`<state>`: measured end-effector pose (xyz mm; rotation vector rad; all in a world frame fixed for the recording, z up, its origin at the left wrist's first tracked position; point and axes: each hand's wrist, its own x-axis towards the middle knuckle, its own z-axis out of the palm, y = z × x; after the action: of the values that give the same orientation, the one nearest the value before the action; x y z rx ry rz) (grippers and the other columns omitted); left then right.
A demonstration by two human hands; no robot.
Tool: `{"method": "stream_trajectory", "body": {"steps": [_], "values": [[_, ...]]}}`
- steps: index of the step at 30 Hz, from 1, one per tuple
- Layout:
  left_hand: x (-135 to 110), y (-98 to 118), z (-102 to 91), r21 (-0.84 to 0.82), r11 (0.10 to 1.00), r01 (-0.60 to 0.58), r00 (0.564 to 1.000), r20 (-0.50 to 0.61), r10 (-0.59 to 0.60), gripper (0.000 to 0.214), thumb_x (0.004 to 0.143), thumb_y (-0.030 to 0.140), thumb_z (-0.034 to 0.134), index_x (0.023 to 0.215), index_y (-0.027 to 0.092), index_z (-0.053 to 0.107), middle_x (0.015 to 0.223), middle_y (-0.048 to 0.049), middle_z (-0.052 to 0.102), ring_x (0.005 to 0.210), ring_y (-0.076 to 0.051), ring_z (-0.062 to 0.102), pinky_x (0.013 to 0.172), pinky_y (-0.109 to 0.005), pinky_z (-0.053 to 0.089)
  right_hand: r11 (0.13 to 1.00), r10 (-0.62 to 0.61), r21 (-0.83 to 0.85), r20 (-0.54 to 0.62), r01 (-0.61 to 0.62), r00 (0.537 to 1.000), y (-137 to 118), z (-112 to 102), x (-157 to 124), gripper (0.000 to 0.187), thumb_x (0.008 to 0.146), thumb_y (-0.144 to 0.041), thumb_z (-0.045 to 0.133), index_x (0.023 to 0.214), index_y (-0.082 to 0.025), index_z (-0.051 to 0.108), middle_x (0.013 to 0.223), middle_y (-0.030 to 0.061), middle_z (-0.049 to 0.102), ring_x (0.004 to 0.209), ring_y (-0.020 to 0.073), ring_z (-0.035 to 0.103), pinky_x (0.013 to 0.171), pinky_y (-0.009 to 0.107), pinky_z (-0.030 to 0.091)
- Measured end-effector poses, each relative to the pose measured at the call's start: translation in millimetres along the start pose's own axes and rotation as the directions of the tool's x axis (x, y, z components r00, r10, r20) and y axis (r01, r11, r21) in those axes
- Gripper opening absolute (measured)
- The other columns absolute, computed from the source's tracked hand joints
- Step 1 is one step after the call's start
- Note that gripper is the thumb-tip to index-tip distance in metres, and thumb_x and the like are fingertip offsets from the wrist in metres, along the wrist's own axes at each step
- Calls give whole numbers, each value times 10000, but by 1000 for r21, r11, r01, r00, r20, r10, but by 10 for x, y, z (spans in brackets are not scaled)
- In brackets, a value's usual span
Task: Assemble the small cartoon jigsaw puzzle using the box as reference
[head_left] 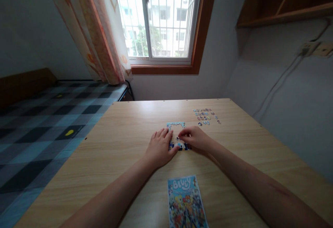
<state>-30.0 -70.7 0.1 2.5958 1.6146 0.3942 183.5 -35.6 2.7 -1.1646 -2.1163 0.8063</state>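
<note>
A partly assembled jigsaw puzzle [176, 124] lies on the wooden table, its border joined around a bare middle. My left hand [161, 147] rests flat over its left edge, fingers spread, the thumb along the lower border. From the right, my right hand [194, 137] reaches over the puzzle with thumb and forefinger pinched on a small dark puzzle piece [178, 138], low over the middle. Its other fingers are curled and cover part of the right border. Closer to me lies a picture card [186, 200] lettered "Bluey".
Several loose puzzle pieces [204, 116] are laid out in rows at the back right of the table [125, 134]. A bed with a checked cover [65, 117] stands to the left. A window and curtain are behind; a cable [275, 82] hangs on the right wall.
</note>
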Motion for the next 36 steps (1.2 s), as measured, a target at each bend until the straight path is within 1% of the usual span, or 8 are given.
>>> {"method": "stream_trajectory", "body": {"steps": [3,7,11,19,27,30,32,36], "values": [[-5,-1,-1,3,1000,2,1000,2,-2,650,919,547,561,1457,187,512,1551,-154,471,1447,-332,401,1207,-526,268,1000,-7,-4,-39,7,999,19,37,-46,170,828,-153,656,898,-206,802,841,25,782,748,165,674,709,264,481],[-2,-7,6,7,1000,-6,1000,1,6,656,915,550,568,1454,179,515,1546,-152,476,1442,-331,404,1205,-521,276,992,-94,-91,-86,86,992,20,54,-116,130,839,-158,689,873,-211,803,832,38,773,797,181,661,763,289,466],[3,-15,13,10,1000,-13,1000,-8,14,645,910,543,580,1441,182,527,1532,-144,495,1424,-325,425,1201,-515,285,990,-132,-56,-57,129,990,15,66,-126,135,835,-128,706,872,-212,805,789,29,759,775,167,645,765,279,459],[1,-37,42,-15,999,-39,998,-49,38,635,898,529,604,1429,188,533,1508,-164,514,1404,-340,449,1182,-543,308,974,-180,-151,-76,167,981,32,92,-111,139,845,-128,703,853,-224,802,839,36,757,845,189,648,857,324,448],[10,-44,26,-1,999,-37,998,-55,37,622,897,515,618,1416,180,545,1497,-163,524,1391,-338,459,1174,-531,330,966,-194,-193,-95,173,976,43,121,-97,136,833,-130,706,844,-218,809,835,47,740,868,199,651,858,326,446],[9,-66,-2,-29,997,-76,993,-91,73,577,896,457,633,1399,183,562,1480,-160,539,1374,-324,481,1160,-521,369,969,-189,-179,-104,168,977,39,129,-97,123,836,-141,713,842,-220,807,828,41,740,851,192,650,854,325,442],[2,-87,-23,-49,989,-137,983,-127,130,512,902,412,631,1363,192,598,1467,-151,552,1360,-314,495,1148,-510,398,972,-195,-160,-147,172,970,43,134,-100,108,844,-155,716,850,-219,802,834,39,740,855,189,646,864,326,440],[-16,-114,-58,-43,960,-277,951,-153,268,351,919,376,616,1231,241,705,1441,-125,575,1348,-319,504,1134,-522,427,979,-153,-180,-355,93,922,68,69,-83,123,887,-193,674,880,-224,792,877,53,741,928,214,633,906,349,437]]}}
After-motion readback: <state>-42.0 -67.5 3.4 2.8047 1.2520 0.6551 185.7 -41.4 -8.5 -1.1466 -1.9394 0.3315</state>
